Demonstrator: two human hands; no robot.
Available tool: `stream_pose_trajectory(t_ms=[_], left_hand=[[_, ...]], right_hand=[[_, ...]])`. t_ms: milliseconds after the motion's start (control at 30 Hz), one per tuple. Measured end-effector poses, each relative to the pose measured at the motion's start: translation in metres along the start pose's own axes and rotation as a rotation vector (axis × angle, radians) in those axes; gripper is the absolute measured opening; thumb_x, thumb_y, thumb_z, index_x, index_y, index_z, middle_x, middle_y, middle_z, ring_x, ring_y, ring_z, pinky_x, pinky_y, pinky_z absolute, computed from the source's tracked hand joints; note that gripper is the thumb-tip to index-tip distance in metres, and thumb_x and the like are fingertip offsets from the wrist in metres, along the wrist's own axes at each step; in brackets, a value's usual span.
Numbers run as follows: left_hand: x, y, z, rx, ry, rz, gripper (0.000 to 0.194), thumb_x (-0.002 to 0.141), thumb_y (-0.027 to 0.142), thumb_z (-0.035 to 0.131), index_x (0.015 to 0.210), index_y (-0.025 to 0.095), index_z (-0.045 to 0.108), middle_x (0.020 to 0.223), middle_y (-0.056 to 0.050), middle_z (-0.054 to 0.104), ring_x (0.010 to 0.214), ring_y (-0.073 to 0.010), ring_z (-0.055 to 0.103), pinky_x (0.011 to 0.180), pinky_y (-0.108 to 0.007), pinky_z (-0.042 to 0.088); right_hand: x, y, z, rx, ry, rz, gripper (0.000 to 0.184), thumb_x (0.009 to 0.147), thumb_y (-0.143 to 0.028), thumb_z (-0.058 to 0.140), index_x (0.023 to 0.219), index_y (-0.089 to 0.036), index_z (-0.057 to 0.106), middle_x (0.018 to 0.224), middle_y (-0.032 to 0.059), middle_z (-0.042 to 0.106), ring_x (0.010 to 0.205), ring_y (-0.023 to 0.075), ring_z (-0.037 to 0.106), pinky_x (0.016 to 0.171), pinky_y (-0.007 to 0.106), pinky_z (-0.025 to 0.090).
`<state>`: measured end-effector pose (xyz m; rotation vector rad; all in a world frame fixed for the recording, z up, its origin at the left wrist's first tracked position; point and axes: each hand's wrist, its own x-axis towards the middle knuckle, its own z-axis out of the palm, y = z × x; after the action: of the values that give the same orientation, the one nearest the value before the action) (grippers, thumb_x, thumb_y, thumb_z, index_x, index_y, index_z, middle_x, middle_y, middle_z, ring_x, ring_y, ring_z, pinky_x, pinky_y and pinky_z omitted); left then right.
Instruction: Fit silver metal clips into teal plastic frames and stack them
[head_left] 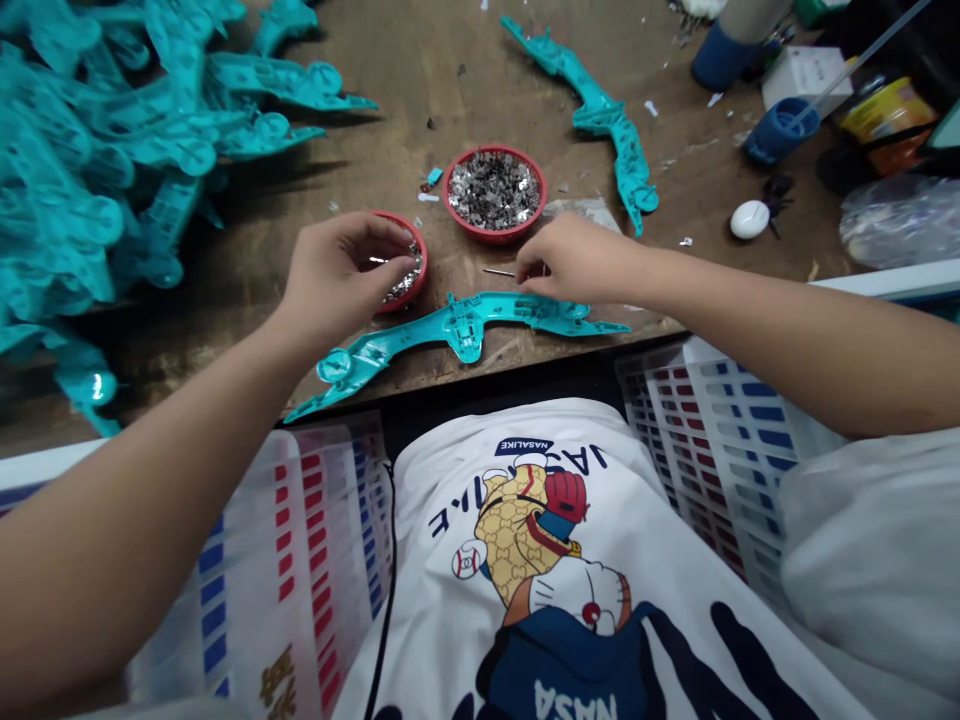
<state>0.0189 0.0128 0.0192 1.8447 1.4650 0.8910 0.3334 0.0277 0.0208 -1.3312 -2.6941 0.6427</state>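
My left hand point(349, 265) reaches over the left red bowl point(421, 250), thumb and fingers drawn together above its small shiny metal pieces. Whatever lies between the fingertips is too small to make out. My right hand point(562, 260) is closed around a thin metal rod point(498, 272) whose tip points left; its other end is hidden. Just below both hands, a curved turquoise plastic part point(465, 335) lies across the table edge side, its inner ribs facing up. A second red bowl point(495, 237), full of small metal pieces, stands between and beyond the hands.
A heap of turquoise parts point(150, 140) fills the left of the table point(405, 60). One more turquoise part point(600, 112) lies at the back right. Blue cups point(780, 130), a white box point(806, 78) and a white round object point(750, 219) stand right. Plastic baskets point(300, 560) flank my lap.
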Motion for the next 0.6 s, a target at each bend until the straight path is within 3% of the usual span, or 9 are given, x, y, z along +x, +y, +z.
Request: stream_pose_trajectory(t_ms=[100,200,300,400,600], left_hand=[[-0.002,-0.002,0.006,-0.151,-0.036,0.008,0.03,0.077,0.039,0.094,0.097,0.02,0.084,0.095,-0.005,0.086,0.082,-0.0195,0.072,0.082,-0.041,0.063],[-0.008,0.001,0.011,-0.204,-0.089,-0.023,0.031,0.078,0.04,0.097,0.096,0.019,0.083,0.089,-0.003,0.081,0.079,-0.0189,0.07,0.08,-0.041,0.063],[-0.017,0.01,0.016,-0.273,-0.125,-0.084,0.037,0.08,0.043,0.102,0.097,0.019,0.08,0.087,-0.002,0.08,0.081,-0.0198,0.074,0.081,-0.04,0.065],[-0.026,0.017,0.025,-0.392,-0.134,-0.115,0.05,0.074,0.049,0.11,0.096,0.02,0.076,0.089,-0.002,0.081,0.086,-0.0226,0.08,0.08,-0.037,0.068],[-0.042,0.029,0.044,-0.584,-0.116,-0.117,0.068,0.066,0.062,0.115,0.099,0.024,0.068,0.085,0.0,0.079,0.078,-0.0214,0.081,0.071,-0.033,0.067]], right_hand=[[0.0,0.003,-0.008,-0.041,-0.055,0.014,0.031,0.105,-0.021,0.071,0.126,-0.02,0.093,0.119,0.0073,0.089,0.11,0.0283,0.08,0.102,0.041,0.056],[0.001,0.003,-0.009,-0.06,-0.129,0.003,0.03,0.104,-0.019,0.071,0.125,-0.021,0.093,0.118,0.0064,0.089,0.109,0.0272,0.081,0.101,0.039,0.056],[0.0,-0.003,-0.009,-0.019,-0.085,0.005,0.029,0.106,-0.02,0.071,0.125,-0.02,0.092,0.119,0.0077,0.089,0.112,0.0281,0.081,0.104,0.041,0.057],[-0.003,-0.016,-0.012,0.161,0.005,-0.037,0.029,0.108,-0.024,0.071,0.129,-0.019,0.09,0.123,0.0093,0.088,0.113,0.0271,0.08,0.105,0.041,0.06],[-0.013,-0.043,-0.005,0.597,0.041,-0.184,0.027,0.105,-0.024,0.077,0.129,-0.016,0.086,0.117,0.0075,0.087,0.109,0.0225,0.079,0.099,0.036,0.064]])
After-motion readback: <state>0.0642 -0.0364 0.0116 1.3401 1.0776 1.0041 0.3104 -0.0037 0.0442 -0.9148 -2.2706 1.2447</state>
